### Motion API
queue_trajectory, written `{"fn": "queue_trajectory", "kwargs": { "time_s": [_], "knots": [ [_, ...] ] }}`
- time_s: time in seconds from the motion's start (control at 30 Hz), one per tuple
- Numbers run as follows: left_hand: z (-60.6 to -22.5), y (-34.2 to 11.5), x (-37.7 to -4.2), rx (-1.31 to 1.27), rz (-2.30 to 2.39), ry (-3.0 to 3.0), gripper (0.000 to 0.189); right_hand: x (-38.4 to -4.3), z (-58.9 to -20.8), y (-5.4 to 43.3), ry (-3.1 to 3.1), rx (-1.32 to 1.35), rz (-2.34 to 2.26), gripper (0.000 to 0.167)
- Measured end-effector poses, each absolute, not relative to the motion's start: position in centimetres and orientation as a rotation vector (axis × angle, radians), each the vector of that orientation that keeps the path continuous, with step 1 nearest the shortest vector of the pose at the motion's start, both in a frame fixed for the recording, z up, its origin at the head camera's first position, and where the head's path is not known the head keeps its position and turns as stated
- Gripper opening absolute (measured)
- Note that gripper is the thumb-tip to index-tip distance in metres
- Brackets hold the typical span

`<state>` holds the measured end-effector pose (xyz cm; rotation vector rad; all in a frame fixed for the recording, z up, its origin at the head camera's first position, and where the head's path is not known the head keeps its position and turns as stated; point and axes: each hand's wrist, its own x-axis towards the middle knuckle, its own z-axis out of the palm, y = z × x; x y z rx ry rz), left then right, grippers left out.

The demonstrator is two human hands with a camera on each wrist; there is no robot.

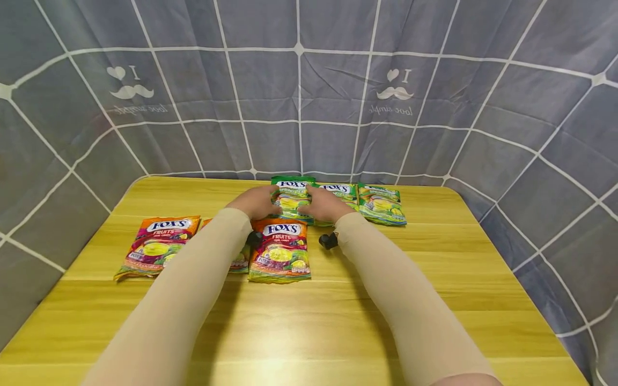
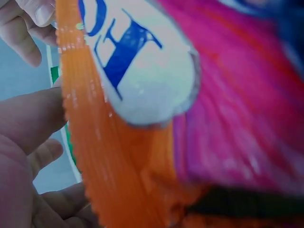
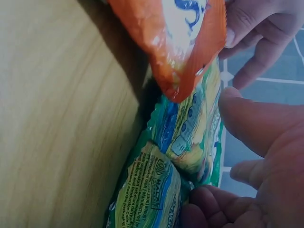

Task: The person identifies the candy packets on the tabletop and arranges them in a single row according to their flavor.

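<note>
Both hands are at the back of the table, around the leftmost green Fox's Spring Tea candy bag point(image 1: 293, 199). My left hand point(image 1: 257, 202) touches or nearly touches its left side, fingers relaxed. On its right side is my right hand point(image 1: 326, 205), thumb and fingers spread, partly over the middle green candy bag point(image 1: 345, 193). Farther right lies a third green candy bag point(image 1: 382, 205). An orange Fox's Fruits candy bag point(image 1: 280, 252) lies just in front of the hands and fills much of the left wrist view. Whether either hand presses its bag is unclear.
Another orange candy bag point(image 1: 159, 244) lies at the left; one more point(image 1: 238, 262) is mostly covered by the left forearm. All rest on a wooden table point(image 1: 309, 332). A grey curtain point(image 1: 270, 86) with white lines rises behind the table's back edge and sides.
</note>
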<state>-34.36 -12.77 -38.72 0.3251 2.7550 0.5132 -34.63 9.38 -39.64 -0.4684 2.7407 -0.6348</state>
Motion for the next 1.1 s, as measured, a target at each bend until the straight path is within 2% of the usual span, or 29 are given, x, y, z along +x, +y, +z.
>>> {"fn": "queue_trajectory", "kwargs": {
  "time_s": [0.57, 0.83, 1.1],
  "knots": [
    [-38.57, -11.90, -34.49, 0.312, 0.590, 2.712, 0.084, -35.16, -39.00, 8.54, 2.730, -0.482, -0.447, 0.083],
    [-38.79, -11.92, -34.65, 0.290, 0.708, 2.737, 0.079, -35.17, -39.45, 8.38, 2.744, -0.443, -0.563, 0.074],
    [-38.67, -12.10, -34.97, 0.226, 0.977, 2.779, 0.072, -35.28, -39.26, 8.55, 2.779, -0.428, -0.743, 0.075]
  ]
}}
